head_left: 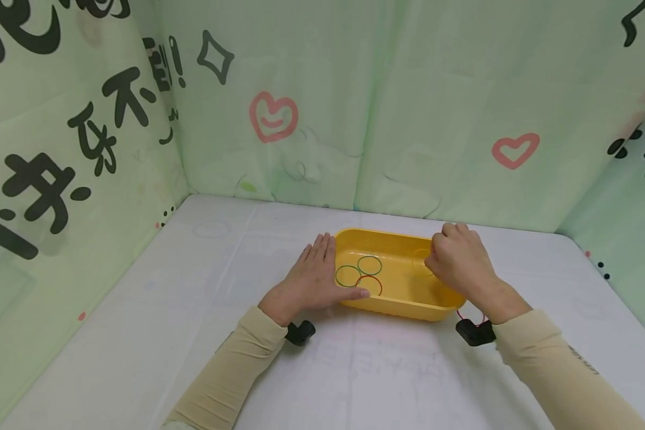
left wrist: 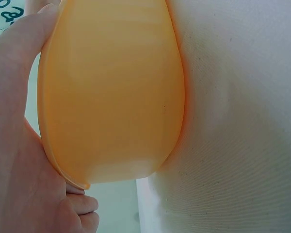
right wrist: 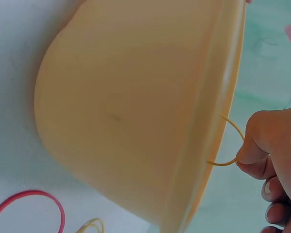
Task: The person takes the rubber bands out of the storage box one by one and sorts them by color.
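A yellow plastic tray stands on the white table. My left hand rests against its left end, fingers straight along the side and thumb over the front rim; the left wrist view shows this hand beside the tray wall. Above the right end, my right hand pinches a yellow rubber band between thumb and fingertips. Part of that band hangs behind the tray rim in the right wrist view. Inside the tray lie two green rubber bands and a red rubber band.
Outside the tray on the right, a pinkish-red rubber band lies on the table near some yellow rubber band, partly cut off. Pale green printed cloth walls the table's back and sides.
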A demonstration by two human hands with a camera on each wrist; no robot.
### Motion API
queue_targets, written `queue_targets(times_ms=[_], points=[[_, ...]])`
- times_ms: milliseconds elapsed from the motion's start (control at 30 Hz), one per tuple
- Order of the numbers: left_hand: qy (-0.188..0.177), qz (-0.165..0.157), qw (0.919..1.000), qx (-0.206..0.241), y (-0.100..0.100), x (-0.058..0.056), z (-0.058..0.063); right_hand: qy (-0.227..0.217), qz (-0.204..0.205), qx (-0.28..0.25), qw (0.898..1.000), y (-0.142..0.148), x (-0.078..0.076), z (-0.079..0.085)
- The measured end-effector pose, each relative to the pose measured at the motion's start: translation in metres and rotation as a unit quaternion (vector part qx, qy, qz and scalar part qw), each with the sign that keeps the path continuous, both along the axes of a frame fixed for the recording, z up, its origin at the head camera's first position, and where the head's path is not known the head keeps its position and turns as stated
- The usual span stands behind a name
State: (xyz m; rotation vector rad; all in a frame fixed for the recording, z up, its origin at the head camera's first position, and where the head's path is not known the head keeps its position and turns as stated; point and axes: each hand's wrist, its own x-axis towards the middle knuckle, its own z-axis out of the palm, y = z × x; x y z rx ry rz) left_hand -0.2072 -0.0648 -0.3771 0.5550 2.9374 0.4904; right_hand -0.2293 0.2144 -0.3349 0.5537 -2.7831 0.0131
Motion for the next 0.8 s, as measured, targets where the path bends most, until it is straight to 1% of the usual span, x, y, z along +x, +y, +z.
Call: queue_targets(times_ms=[167,433,800], points=[[0.003,0.0,1.0,0.006,0.0,0.0,0.0,0.008,-0.004,-0.003,1.0,0.006,0.0,0.002],[-0.01,0.003,0.9999,-0.003,0.001,-0.001,0.0,0.007,-0.013,-0.012,1.0,0.015,0.002,0.008],[-0.009,0.002,1.0,0.001,0.001,-0.002,-0.001,0.009,-0.025,-0.012,1.0,0.027,0.003,0.013]])
